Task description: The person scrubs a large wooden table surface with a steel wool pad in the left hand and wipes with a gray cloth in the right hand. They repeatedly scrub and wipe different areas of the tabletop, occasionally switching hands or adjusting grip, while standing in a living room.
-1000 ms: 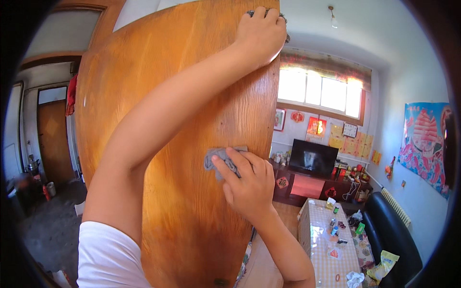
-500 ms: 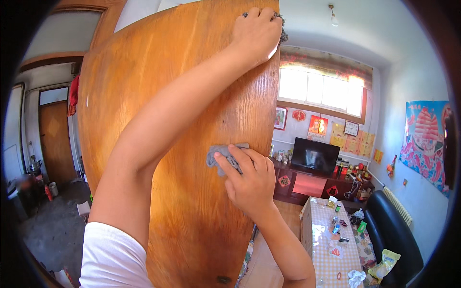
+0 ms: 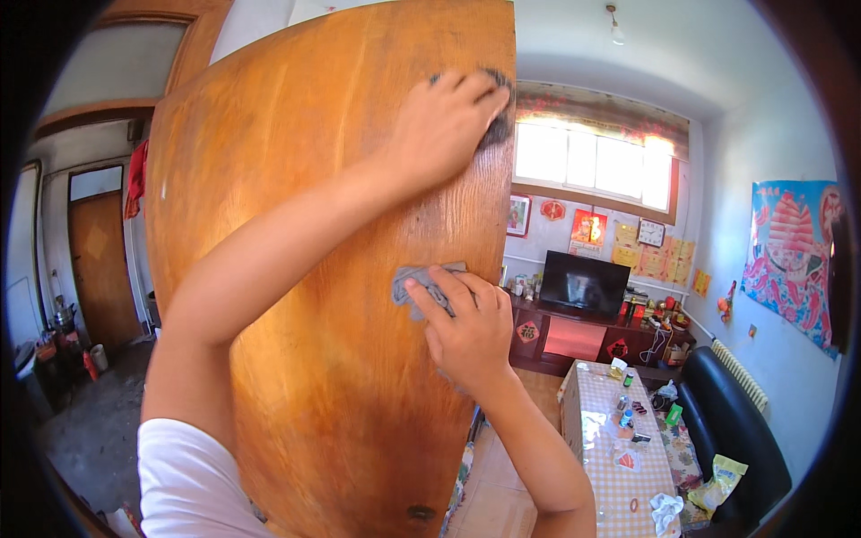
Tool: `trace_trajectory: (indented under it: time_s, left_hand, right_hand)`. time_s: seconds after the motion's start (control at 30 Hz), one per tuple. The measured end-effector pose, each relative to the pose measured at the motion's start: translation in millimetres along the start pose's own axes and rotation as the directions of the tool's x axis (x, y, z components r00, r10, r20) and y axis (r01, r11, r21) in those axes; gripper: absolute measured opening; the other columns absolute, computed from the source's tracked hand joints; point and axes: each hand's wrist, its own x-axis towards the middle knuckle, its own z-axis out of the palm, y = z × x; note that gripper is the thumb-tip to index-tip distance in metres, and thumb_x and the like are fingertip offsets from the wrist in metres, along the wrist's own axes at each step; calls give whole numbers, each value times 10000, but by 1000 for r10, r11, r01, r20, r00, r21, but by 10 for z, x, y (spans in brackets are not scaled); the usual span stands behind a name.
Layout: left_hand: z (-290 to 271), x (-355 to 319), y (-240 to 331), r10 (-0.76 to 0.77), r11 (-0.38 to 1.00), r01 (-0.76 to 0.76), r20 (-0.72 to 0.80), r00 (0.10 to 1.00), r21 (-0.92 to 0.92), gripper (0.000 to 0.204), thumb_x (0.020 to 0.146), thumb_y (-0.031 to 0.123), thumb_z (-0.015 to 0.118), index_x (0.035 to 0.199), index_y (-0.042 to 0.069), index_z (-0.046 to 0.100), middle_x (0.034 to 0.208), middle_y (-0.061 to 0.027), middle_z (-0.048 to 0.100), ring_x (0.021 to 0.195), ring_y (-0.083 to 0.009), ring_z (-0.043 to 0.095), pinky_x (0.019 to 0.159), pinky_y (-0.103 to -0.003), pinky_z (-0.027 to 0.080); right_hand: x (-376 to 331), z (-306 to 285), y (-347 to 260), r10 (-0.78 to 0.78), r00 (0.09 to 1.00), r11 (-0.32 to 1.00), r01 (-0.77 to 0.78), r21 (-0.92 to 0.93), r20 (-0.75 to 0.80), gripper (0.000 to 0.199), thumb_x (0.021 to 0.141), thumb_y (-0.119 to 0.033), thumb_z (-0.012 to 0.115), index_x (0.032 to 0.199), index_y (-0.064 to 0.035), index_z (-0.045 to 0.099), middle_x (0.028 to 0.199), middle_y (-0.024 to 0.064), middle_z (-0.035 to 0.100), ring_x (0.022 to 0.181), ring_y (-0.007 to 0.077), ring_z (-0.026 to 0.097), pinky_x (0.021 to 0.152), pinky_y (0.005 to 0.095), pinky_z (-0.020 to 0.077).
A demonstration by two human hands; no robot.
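bright daylight floods through the window (image 3: 596, 161), glaring there; fisheye edges bend and darken; the picture is sharp.

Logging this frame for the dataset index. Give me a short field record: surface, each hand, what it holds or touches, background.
surface: large varnished wooden door, swung open, filling the middle of the view
left hand: left hand raised high, pressed flat on the door near its free edge
right hand: right hand lower down, pressing a grey cloth against the door face
cloth: crumpled, partly under the fingers
background: window, television, table with checked cover, black sofa
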Motion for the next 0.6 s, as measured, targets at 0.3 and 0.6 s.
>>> trace_trajectory:
  time_s: [0.3, 0.6]
  left_hand:
    - [-169, -520, 461, 123, 989, -116, 84, 989, -88, 454, 920, 134, 693, 1369, 155, 758, 1284, -14, 691, 1215, -246, 640, 905, -421, 550]
    - [-44, -356, 262, 86, 993, -86, -5, 996, -79, 423, 921, 217, 709, 1340, 179, 748, 1288, 4, 679, 1229, -226, 634, 907, -417, 540]
  right_hand:
    - [-198, -121, -54, 56, 997, 995, -52, -87, 52, 615, 814, -24, 711, 1384, -245, 778, 1445, 25, 675, 1259, 282, 593, 1014, 470, 467]
    - [-289, -129, -150, 77, 993, 988, -63, -140, 94, 665, 793, 11, 714, 1413, -228, 755, 1458, 60, 659, 1274, 317, 595, 1039, 490, 471]
